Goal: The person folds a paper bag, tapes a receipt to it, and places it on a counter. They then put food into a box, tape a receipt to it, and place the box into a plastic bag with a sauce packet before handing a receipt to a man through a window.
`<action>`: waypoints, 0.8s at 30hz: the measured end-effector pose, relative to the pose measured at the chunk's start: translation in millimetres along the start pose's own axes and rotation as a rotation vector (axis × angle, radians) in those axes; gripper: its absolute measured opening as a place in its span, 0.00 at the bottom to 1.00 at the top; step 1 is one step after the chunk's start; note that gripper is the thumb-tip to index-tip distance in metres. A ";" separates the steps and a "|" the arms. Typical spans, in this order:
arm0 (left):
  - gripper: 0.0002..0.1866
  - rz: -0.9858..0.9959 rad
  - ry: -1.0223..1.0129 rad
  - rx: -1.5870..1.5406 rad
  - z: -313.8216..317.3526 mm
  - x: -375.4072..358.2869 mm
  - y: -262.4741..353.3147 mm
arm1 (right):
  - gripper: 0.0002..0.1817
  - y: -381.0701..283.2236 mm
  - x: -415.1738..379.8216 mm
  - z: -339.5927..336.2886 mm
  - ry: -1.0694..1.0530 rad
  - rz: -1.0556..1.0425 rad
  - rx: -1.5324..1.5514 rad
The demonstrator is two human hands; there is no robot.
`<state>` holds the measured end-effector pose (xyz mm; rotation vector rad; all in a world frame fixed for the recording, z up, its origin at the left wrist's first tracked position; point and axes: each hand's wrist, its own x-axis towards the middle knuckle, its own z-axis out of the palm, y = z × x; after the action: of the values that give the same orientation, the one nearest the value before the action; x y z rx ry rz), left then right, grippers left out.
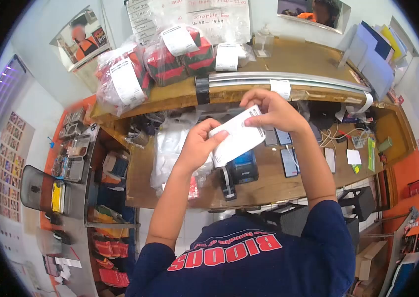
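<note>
Between my two hands is a white printed paper slip (238, 133), tilted above the wooden counter (269, 185). My left hand (200, 143) pinches its left end, thumb on top. At the upper right end, my right hand (272, 111) grips the slip with the thumb near a dark printed block. Just below the slip sits a blue and black label printer (243, 168), partly covered by it. A black stapler-like tool (227, 185) lies beside the printer. To the left are clear plastic bags (167, 148).
On the raised shelf stand bagged red and black packages (162, 64) with white slips on them. Several phones, one a dark phone (289, 162), lie right of the printer among white cables (331, 138). Folders (370, 57) lean at the back right. Other people show through wall openings.
</note>
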<state>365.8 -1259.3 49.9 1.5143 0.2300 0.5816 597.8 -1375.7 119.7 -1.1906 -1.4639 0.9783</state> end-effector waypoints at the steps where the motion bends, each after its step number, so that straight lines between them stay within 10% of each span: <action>1: 0.09 -0.069 0.071 -0.120 -4.3 -10.1 -4.2 | 0.23 11.6 -0.1 9.9 0.090 -0.025 0.086; 13: 0.14 -0.293 0.252 -0.568 -39.4 -109.4 -72.1 | 0.21 91.7 -19.8 106.6 0.413 -0.007 0.234; 16: 0.12 -0.252 0.226 0.180 -40.6 -118.6 -83.0 | 0.21 106.1 -26.9 129.3 0.413 0.033 0.189; 24: 0.09 -0.214 0.076 0.504 -46.6 -166.2 -211.3 | 0.11 279.0 -93.5 184.6 0.615 0.483 0.118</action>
<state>248.2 -1290.9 -194.2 1.9224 0.6253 0.4262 476.7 -1413.7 -203.6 -1.6149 -0.6389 0.8796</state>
